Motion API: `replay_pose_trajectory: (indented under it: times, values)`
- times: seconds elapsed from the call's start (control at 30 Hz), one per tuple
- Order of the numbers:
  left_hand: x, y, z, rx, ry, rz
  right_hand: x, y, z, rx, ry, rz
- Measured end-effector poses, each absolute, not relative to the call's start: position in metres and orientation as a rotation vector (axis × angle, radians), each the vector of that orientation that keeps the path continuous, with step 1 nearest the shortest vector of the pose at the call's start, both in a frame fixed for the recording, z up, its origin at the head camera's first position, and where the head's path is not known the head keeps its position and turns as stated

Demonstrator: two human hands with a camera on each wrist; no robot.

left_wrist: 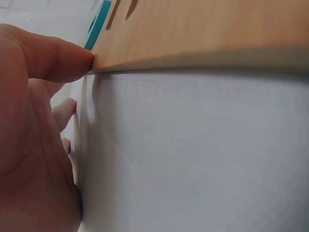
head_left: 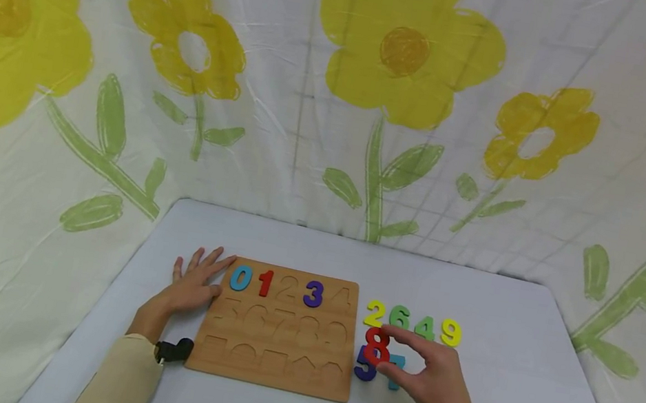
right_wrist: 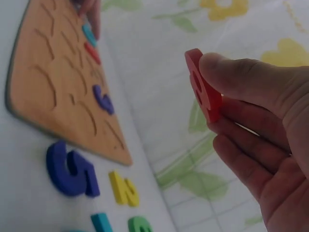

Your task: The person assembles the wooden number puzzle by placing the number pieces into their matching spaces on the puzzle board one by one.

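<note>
My right hand (head_left: 438, 384) pinches a red number 8 (head_left: 376, 346) between thumb and fingers; it is held up on edge in the right wrist view. In the head view the 8 overlaps a dark blue 5 (head_left: 361, 373) and a light blue 7 (head_left: 397, 362). My left hand (head_left: 190, 293) lies at the upper left of a wooden number board (head_left: 265, 379), fingers spread, thumb tip against its edge in the left wrist view. Seated in the board's top row are a blue 0 (head_left: 234, 279), a red 1 (head_left: 266, 283) and a purple 3 (head_left: 318, 296).
Right of the board lie a yellow 2 (head_left: 374, 318), a green 6 (head_left: 397, 322), a green 4 (head_left: 428, 329) and a yellow 9 (head_left: 457, 331). The white table (head_left: 529, 372) ends at a flower-patterned curtain (head_left: 255, 150) behind. The board's lower rows show bare recesses.
</note>
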State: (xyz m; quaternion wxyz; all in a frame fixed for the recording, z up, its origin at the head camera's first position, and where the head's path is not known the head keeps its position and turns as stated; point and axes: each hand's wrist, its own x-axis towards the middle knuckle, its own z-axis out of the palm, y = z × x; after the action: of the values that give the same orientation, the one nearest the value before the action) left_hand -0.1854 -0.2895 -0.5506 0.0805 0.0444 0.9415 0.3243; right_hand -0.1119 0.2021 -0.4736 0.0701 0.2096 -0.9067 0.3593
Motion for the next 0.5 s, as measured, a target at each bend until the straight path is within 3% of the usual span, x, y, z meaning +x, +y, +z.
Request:
replay_pose_trajectory:
  times: [0.5]
  values:
    - [-0.185, -0.289, -0.55, 0.132, 2.814, 0.98, -0.134, 0.158, -0.461, 0.811, -2.576, 1.158]
